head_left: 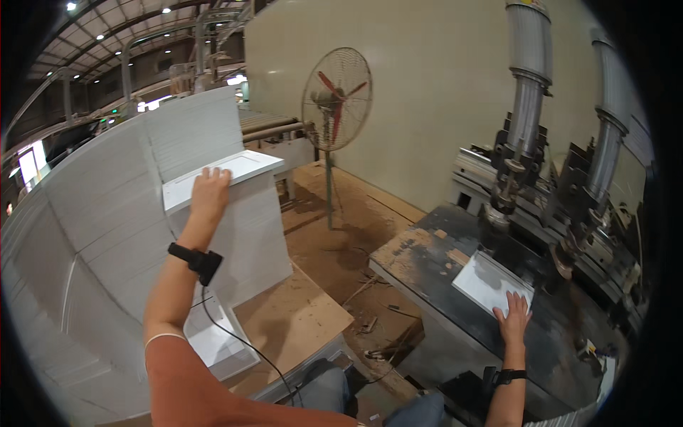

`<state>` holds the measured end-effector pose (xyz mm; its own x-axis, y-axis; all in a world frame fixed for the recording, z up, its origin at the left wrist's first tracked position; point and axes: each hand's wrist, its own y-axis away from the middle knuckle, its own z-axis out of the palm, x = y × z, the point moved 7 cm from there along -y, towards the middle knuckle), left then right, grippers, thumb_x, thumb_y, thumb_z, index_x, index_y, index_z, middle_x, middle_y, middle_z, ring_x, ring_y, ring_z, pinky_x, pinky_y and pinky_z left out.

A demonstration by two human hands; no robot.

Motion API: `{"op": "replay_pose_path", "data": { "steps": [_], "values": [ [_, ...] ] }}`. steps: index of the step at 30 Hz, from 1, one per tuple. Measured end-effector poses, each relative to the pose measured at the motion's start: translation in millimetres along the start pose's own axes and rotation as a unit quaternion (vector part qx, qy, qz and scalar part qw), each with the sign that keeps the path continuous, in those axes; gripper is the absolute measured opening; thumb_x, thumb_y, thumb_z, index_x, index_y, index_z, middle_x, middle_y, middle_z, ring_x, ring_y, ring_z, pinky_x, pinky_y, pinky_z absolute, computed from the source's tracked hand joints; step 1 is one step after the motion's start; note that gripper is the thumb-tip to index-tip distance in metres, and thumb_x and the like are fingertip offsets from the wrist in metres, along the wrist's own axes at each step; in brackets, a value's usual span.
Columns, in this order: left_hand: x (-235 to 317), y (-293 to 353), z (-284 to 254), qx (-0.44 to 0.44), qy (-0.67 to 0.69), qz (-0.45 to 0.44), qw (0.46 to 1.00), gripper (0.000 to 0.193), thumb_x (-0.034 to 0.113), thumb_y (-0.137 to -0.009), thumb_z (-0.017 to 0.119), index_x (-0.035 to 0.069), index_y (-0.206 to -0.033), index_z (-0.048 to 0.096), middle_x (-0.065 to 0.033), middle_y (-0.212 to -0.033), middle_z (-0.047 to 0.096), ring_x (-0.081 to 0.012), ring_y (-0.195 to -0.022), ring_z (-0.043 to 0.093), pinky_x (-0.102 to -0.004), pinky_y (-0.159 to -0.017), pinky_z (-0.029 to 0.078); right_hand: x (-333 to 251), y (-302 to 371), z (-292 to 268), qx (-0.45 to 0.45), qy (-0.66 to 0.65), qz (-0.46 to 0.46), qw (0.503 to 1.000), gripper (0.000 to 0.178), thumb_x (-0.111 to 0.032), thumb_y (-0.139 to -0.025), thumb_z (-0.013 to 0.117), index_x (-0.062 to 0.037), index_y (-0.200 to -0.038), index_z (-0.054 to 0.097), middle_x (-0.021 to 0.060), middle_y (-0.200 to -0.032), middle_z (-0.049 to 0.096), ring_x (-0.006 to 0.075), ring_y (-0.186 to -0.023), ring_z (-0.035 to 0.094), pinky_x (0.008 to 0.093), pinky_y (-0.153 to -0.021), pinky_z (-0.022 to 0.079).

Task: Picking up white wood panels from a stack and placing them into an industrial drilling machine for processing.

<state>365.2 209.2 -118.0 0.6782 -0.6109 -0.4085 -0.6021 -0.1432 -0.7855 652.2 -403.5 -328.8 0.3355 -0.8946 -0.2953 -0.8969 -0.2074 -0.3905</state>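
Note:
My left hand (210, 191) is at the front edge of a white panel (255, 164) lying on top of a tall stack of white panels (252, 235). Its fingers are bent over the panel's upper face and close on that edge; the thumb is hard to make out. On the dark machine table to the right, another white panel (484, 281) with a raised rim lies beneath the machine heads. My right hand (514, 317) rests on its near right corner with the fingers spread.
Two machine heads (500, 206) with grey hoses rise behind the dark table (420, 249). More white stacks (107, 185) stand at the left, beside a brown board (292, 320). A caged fan (337, 99) stands ahead. A cable (238, 336) hangs from my left wristband.

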Motion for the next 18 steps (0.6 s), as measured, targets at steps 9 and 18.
{"op": "replay_pose_path", "data": {
  "steps": [9, 18],
  "values": [
    [-39, 22, 55, -0.103, 0.005, -0.094, 0.99, 0.065, 0.048, -0.081, 0.062, 0.006, -0.128, 0.051, -0.0163, -0.111, 0.056, -0.0311, -0.101, 0.054, -0.0463, -0.084, 0.042, -49, 207, -280, 0.313, 0.292, -0.054, 0.902, 0.053, -0.009, -0.077, 0.065, -0.0076, -0.128, 0.052, 0.0135, -0.139, 0.044, 0.0329, -0.135, 0.032, 0.0487, -0.112, 0.02],
    [308, 28, -63, 0.046, 0.522, 0.25, 0.814, 0.045, 0.008, -0.06, 0.075, 0.007, -0.103, 0.062, -0.0148, -0.109, 0.056, -0.0347, -0.107, 0.05, -0.046, -0.092, 0.042, 15, 371, -402, 0.162, 0.504, 0.381, 0.757, 0.034, -0.009, -0.083, 0.062, 0.0018, -0.114, 0.057, 0.018, -0.11, 0.062, 0.0358, -0.101, 0.058, 0.041, -0.088, 0.045]
  ]
}}
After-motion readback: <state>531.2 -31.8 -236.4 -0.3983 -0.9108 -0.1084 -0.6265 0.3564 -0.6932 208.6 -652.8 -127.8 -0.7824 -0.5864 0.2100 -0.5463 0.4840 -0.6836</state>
